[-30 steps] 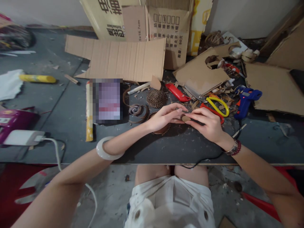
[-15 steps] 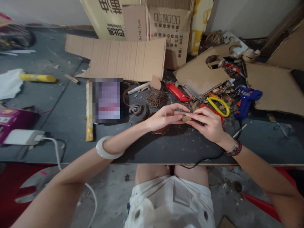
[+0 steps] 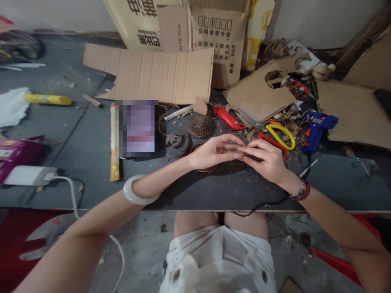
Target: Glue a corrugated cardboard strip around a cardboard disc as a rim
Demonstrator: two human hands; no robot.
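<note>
Hands met over the desk (image 3: 214, 191). Left hand (image 3: 210, 154) and right hand (image 3: 267, 160) were nearly closed, fingertips together on a small cardboard piece (image 3: 238, 151), most of it hidden by the fingers. The piece was held off the desk between both hands. Best approach here, by the look of it: keep the pinch at the fingertips and the wrists low, so the piece stays steady and its edge stays in sight. Just beyond the piece sat a red utility knife (image 3: 229, 118) and a coiled corrugated-cardboard disc (image 3: 201, 126). Close to its right lay yellow-handled scissors (image 3: 281, 136), the likeliest obstruction, crowding the right hand's knuckles, with a blue hot glue gun (image 3: 317, 128) farther out. Left of it lay a loose cardboard coil (image 3: 175, 141).
</note>
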